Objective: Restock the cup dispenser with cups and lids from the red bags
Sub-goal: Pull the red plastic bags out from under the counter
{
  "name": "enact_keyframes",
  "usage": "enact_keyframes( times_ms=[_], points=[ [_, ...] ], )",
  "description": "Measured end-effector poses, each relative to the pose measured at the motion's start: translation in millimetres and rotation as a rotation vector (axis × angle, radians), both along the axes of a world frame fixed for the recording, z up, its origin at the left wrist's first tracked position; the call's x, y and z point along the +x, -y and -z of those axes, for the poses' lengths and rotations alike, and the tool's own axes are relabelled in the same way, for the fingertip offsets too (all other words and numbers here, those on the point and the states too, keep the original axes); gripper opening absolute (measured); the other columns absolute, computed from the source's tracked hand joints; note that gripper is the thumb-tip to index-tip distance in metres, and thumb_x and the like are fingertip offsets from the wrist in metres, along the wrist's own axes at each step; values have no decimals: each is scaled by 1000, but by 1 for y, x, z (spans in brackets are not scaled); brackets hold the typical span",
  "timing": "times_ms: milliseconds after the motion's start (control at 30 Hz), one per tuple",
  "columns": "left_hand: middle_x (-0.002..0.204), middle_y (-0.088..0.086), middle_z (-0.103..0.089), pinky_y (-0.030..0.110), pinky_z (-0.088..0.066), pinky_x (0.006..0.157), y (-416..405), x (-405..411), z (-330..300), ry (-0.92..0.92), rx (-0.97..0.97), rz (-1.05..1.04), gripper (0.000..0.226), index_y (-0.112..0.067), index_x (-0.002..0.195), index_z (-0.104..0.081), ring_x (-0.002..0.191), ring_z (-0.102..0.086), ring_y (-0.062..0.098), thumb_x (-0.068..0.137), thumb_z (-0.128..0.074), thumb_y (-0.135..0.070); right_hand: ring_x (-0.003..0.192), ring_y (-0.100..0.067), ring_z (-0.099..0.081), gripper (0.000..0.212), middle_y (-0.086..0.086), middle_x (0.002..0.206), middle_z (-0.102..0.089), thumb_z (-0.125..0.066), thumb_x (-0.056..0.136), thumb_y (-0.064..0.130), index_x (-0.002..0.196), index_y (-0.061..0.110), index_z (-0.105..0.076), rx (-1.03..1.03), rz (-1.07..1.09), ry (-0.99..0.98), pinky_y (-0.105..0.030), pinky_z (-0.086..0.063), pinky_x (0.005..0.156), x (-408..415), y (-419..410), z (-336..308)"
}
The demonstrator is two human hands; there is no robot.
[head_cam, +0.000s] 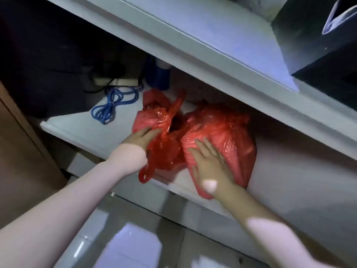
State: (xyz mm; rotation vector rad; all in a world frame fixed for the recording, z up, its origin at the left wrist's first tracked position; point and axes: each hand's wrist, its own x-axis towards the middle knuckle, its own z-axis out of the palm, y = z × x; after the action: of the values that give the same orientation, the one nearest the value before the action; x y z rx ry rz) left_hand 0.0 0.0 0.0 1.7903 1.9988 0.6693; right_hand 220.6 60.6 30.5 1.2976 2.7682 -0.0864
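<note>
Left hand (142, 137): fingers straight, touching left red bag (158, 120). Right hand (209, 164): fingers spread flat on right red bag (228, 132). Bags touching on lower shelf (81, 128); contents not visible. Blue cable (114, 105) at 10 o'clock.

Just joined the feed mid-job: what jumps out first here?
Two red plastic bags sit side by side on the lower white shelf: the left red bag and the right red bag. The left hand touches one, the right hand lies flat on the other. A coiled blue cable lies behind them.
</note>
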Motion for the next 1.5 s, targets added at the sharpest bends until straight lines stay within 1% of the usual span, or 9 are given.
enact_keyframes(
  times_ms=[100, 233, 367, 467, 600, 833, 1100, 1300, 1500],
  points=[
    [161, 1, -5, 41, -29, 113, -30, 4, 22, -91, -21, 57, 91, -40, 150, -11, 144, -21, 29, 81, -60, -7, 148, -15, 2, 56, 3, 159, -18, -45, 88, 7, 140, 25, -39, 142, -16, -18, -24, 7, 111, 1, -24, 10],
    [158, 3, 22, 53, 2, 115, -68, 12, 46, -265, -57, 111, 119, -42, 148, 13, 146, 13, 27, 70, -77, -45, 143, -20, -26, 48, -6, 144, -45, -34, 80, 0, 122, 16, -51, 232, 38, -222, -24, -12, 112, -9, -46, 8],
    [155, 4, 30, 52, -6, 116, -96, 12, 61, -347, -38, 49, 117, -40, 149, 10, 147, 9, 29, 69, -77, -37, 144, -36, -22, 51, -12, 149, -38, -33, 85, 13, 132, 18, -51, 538, 76, -106, -51, -14, 116, -17, -74, 1],
    [157, 7, 24, 43, -32, 107, -96, 10, 76, -321, -70, 33, 103, -37, 150, -6, 138, -18, 33, 74, -74, -28, 144, -45, -1, 65, -14, 158, -15, -54, 83, 25, 144, 35, -33, 455, 243, 118, -66, -2, 111, -19, -94, 0],
    [156, 16, -2, 41, -37, 102, -83, 12, 87, -295, -64, 36, 76, -31, 148, -22, 122, -35, 37, 85, -59, -12, 141, -45, -12, 51, -10, 156, -18, -47, 89, 47, 139, 40, -40, 260, 323, 163, -64, -24, 106, -17, -96, 8],
    [115, 15, -51, 43, -48, 87, -57, 16, 65, -148, -102, 34, 54, -21, 132, -45, 103, -58, 41, 82, -43, 0, 127, -40, -23, 47, -5, 135, -39, -44, 91, 13, 133, 33, -51, 313, 141, 188, -50, -38, 96, -11, -59, 10],
    [112, 11, -57, 44, -50, 82, 18, 29, 26, -119, -104, -22, 52, -27, 130, -46, 98, -60, 41, 85, -47, 0, 116, -33, -34, 43, -6, 123, -46, -32, 97, 8, 124, 24, -62, 109, 84, 144, -35, -39, 96, -11, -9, 8],
    [96, 14, -60, 46, -46, 73, 67, 39, -36, -88, 37, -12, 19, -13, 98, -50, 90, -59, 41, 81, -49, -5, 120, -32, -36, 33, -6, 123, -44, -36, 96, 11, 117, 22, -59, -3, 80, 121, -33, -38, 99, 5, 45, -23],
    [98, 12, -61, 42, -40, 72, 105, 44, -77, -126, 13, -52, 21, -17, 90, -44, 94, -57, 39, 81, -54, -1, 112, -30, -37, 26, -8, 116, -39, -36, 99, 17, 114, 10, -56, -74, -9, 121, -36, -45, 80, 24, 98, -58]
  ],
)
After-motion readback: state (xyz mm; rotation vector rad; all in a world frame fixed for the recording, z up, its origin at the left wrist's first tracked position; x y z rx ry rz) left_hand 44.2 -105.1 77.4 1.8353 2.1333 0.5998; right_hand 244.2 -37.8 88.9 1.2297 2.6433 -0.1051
